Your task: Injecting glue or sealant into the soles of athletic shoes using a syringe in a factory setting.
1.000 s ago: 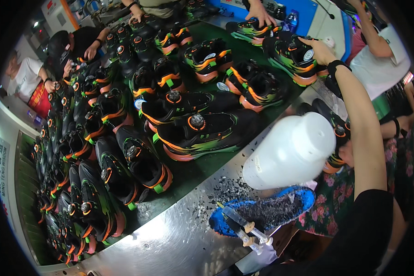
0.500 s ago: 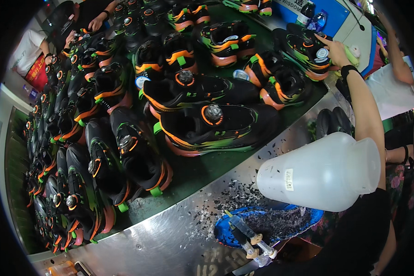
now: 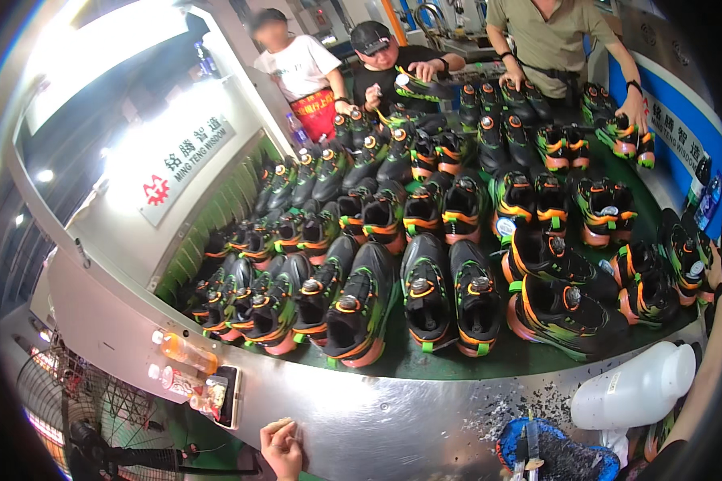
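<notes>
My left hand (image 3: 282,449) rests at the near edge of the metal table (image 3: 337,401), its fingers curled in with nothing seen in them. At the right rim, my right hand (image 3: 714,271) is beside a pair of black, green and orange sports shoes (image 3: 686,256) with a round white tag. The rim cuts that hand off and its fingers are hard to make out. Rows of similar shoes with dial fasteners cover the green belt; the nearest pair facing me includes a black shoe (image 3: 427,301). Two shoes lie sideways, one of them a black shoe (image 3: 565,317).
A white plastic jug (image 3: 634,385) lies near a blue tray (image 3: 512,445) holding brushes and dark scraps. Bottles (image 3: 186,353) and a phone (image 3: 229,397) sit at the left, above a fan (image 3: 64,409). Three co-workers stand or sit across; one holds up a shoe (image 3: 421,86).
My view has swung left and levelled, bringing my left hand and the far co-workers into sight. My right hand now shows only at the right rim, still by the tagged shoes.
</notes>
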The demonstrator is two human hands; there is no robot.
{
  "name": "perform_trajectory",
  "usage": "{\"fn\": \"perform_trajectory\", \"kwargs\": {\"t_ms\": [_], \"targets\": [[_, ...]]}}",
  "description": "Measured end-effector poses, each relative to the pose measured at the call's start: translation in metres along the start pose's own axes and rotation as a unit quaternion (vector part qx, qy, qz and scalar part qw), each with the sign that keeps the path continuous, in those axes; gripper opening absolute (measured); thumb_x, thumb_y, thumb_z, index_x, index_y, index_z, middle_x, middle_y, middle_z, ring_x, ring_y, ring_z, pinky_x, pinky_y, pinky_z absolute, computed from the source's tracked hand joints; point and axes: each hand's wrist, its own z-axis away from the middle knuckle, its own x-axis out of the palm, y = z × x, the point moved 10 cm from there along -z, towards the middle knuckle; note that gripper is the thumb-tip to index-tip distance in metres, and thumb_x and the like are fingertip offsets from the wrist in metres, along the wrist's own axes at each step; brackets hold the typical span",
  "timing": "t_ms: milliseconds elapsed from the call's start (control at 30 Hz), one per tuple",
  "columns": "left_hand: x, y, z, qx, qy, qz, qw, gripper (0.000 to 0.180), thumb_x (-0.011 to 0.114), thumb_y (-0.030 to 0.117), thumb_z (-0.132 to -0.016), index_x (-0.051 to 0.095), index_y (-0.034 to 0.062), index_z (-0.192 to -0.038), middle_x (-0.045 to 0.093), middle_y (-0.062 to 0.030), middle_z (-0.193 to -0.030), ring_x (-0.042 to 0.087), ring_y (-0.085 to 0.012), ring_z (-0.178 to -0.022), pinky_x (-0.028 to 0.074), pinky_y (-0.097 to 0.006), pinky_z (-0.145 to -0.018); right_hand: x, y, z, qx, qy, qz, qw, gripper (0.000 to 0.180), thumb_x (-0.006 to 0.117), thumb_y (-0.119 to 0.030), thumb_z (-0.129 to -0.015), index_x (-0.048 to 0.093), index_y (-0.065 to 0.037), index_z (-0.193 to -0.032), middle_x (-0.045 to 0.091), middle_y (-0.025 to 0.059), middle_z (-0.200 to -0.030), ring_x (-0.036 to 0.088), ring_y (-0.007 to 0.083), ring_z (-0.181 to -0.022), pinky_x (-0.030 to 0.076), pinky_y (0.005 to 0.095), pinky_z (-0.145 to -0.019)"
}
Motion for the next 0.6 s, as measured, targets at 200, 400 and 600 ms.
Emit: {"fn": "perform_trajectory", "kwargs": {"t_ms": [200,400,600], "targets": [[0.001,-0.008,0.0,0.008,-0.01,-0.022,1.0,0.042,0.051,-0.016,-0.064,0.069,0.0053,-0.095,0.062,-0.0093,-0.1,0.06,-0.0241,-0.095,0.051,-0.03,-0.079,-0.104,0.028,-0.042,-0.101,0.21,-0.209,0.95,0.037,0.053,0.004,-0.076,0.055,-0.003,-0.112,0.063,0.0194,-0.087,0.061,0.0271,-0.071,0.049,0.0358,-0.064],[-0.001,0.008,-0.008,0.026,0.009,-0.048,0.998,0.036,0.055,-0.013,-0.067,0.071,0.0088,-0.092,0.063,-0.0062,-0.097,0.064,-0.0203,-0.083,0.052,-0.028,-0.069,-0.265,-0.07,0.024,-0.156,0.272,-0.257,0.914,0.017,0.063,0.012,-0.065,0.053,0.0,-0.072,0.059,0.0129,-0.061,0.059,0.018,-0.05,0.047,0.0288,-0.048],[-0.011,-0.01,-0.005,0.014,0.025,-0.044,0.999,0.033,0.061,-0.007,-0.065,0.072,0.0128,-0.089,0.065,-0.0026,-0.093,0.062,-0.0183,-0.073,0.05,-0.028,-0.061,-0.398,-0.233,0.174,-0.156,0.281,-0.18,0.929,0.014,0.074,0.006,-0.062,0.064,0.001,-0.069,0.064,0.0133,-0.066,0.065,0.018,-0.062,0.05,0.0279,-0.057]]}}
